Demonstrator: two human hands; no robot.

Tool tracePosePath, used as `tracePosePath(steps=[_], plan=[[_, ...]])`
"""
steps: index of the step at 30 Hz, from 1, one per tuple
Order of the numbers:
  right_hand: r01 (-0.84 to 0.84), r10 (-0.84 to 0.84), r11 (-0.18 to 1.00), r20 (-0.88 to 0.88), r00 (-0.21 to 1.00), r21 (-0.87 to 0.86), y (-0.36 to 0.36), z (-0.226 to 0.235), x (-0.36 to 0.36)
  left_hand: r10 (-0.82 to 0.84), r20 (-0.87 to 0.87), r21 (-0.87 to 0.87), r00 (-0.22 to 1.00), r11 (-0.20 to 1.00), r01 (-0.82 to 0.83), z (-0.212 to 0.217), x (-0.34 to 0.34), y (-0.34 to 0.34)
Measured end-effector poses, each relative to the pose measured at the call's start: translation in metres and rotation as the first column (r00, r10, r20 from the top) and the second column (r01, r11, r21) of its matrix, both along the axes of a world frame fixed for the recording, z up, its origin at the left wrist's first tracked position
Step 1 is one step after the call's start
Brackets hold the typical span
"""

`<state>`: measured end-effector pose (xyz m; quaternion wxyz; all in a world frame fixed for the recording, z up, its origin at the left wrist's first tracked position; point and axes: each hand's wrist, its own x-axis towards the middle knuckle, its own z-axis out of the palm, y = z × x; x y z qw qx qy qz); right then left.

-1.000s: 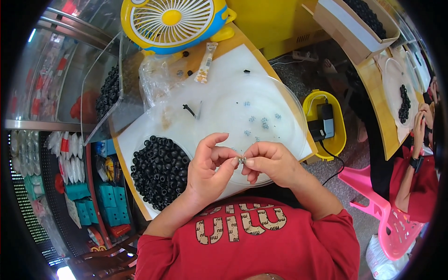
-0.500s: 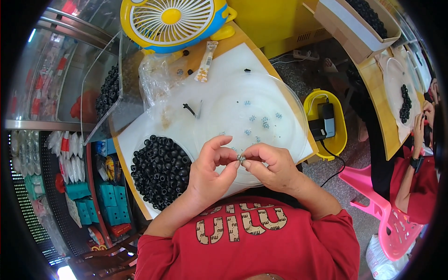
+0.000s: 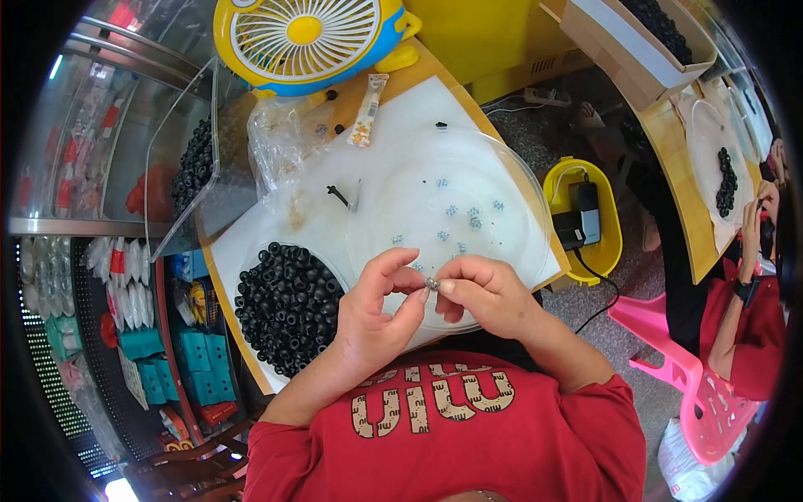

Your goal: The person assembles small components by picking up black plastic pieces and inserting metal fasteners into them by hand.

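Between the fingertips of both my hands is a small grey, metallic-looking piece (image 3: 432, 284), too small to make out its kind. My left hand (image 3: 374, 303) pinches it from the left, thumb and forefinger together. From the right, my right hand (image 3: 492, 294) closes thumb and fingertips on it. Both hands are over the near edge of a clear round tray (image 3: 523, 180). Several small blue-grey clusters (image 3: 475, 219) lie scattered on the tray. Left of my left hand, a large heap of black, bead-like parts with holes (image 3: 288, 305) fills a shallow round dish.
A yellow-and-blue fan (image 3: 305, 33) stands at the table's far end. Nearby lie crumpled clear plastic (image 3: 280, 138), a wrapped snack stick (image 3: 368, 110) and a small black tool (image 3: 338, 196). A yellow bin (image 3: 615, 238) with cables stands right of the table. Another person's hands (image 3: 759, 209) work far right.
My right hand's fingers have shifted around the small piece, and its lower fingers now show beneath. My left hand stays nearly in place. The scattered clusters look unchanged.
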<state>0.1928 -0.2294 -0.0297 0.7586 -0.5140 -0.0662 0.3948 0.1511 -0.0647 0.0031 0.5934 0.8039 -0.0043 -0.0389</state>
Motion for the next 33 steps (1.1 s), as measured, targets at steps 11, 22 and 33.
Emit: tracePosePath(steps=[11,22,33], plan=[[0.145,0.13,0.926,0.656,0.743,-0.348,0.0,0.007,0.004,-0.206,0.074,0.408,0.976,0.899,0.159,0.009,0.006,0.0],[0.127,-0.128,0.989,0.016,0.992,0.072,0.006,0.0,-0.003,0.021,-0.027,0.135,0.999,0.991,-0.017,-0.004,-0.003,-0.003],[0.253,-0.229,0.961,0.191,0.955,-0.111,-0.02,-0.001,0.009,-0.263,-0.125,0.535,0.957,0.794,0.288,0.004,0.013,0.017]])
